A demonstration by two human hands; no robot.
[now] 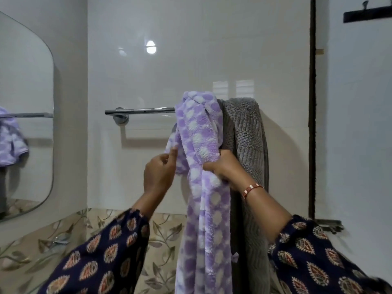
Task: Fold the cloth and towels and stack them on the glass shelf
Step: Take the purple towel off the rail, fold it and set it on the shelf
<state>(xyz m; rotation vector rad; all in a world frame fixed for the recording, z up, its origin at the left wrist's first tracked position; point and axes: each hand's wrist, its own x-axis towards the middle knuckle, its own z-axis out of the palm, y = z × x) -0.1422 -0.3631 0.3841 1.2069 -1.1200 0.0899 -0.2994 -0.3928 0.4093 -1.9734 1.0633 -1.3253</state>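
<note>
Head view: I see purple spotted towel draped over chrome rail, hanging long down wall. Grey ribbed towel on same rail just right of it, touching. My right hand bunches purple towel at mid-height, fingers clamped round it (red bracelet at wrist). My left hand pinches towel's left edge between thumb and fingertips. Mirror at left reflects purple towel. Glass shelf not seen.
</note>
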